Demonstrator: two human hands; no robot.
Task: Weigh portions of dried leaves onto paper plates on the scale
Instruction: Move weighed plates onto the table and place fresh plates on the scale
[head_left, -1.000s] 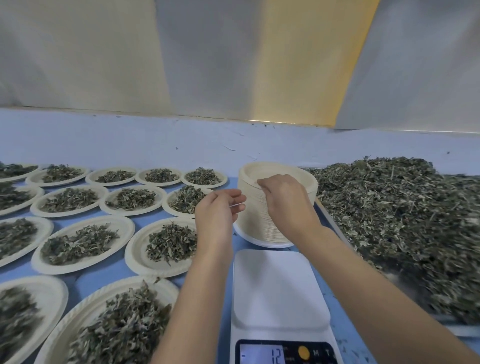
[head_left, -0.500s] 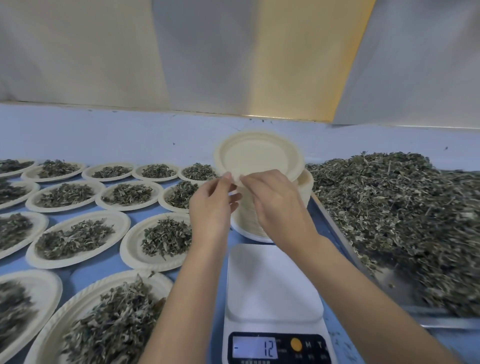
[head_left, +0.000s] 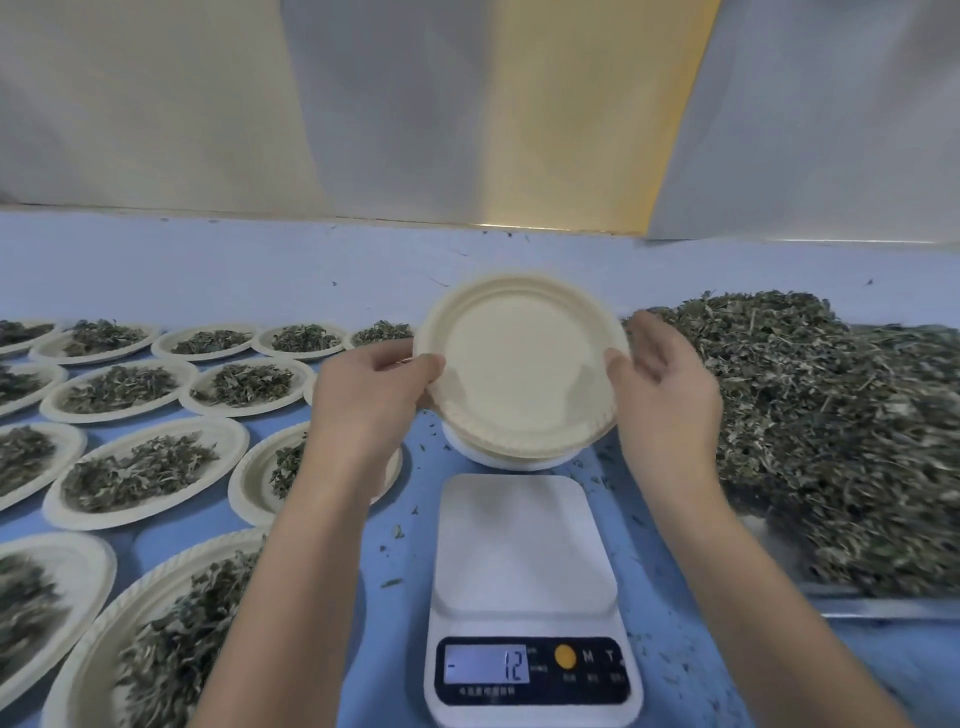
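One empty plate (head_left: 519, 364) up in the air, tilted with its face toward the camera, above the stack of spare plates (head_left: 511, 458) and beyond the scale (head_left: 522, 540). Pinched at its left rim by the left hand (head_left: 371, 395), thumb on top, fingers underneath. Touched at its right rim by the thumb of the right hand (head_left: 662, 384); fingers there fairly straight and spread, wrapped round nothing.

Not yet on the scale: platform bare, display (head_left: 488, 670) at minus 12, consistent with a tare set for one plate.

Right of the scale, a large pile of dried leaves (head_left: 831, 415) on a metal tray (head_left: 883, 608). Left of the scale, a dozen or so filled plates (head_left: 140, 467) in rows on the blue counter (head_left: 260, 270), some cut off by the frame edge. Loose leaf crumbs scattered round the scale.

Progress, as a judgement: well into the batch, yet far from finished given the size of the pile. Current portion at its very start. Left to do:
- set plate on platform
- check for zero
- add leaves to target weight
- move plate over to the rows
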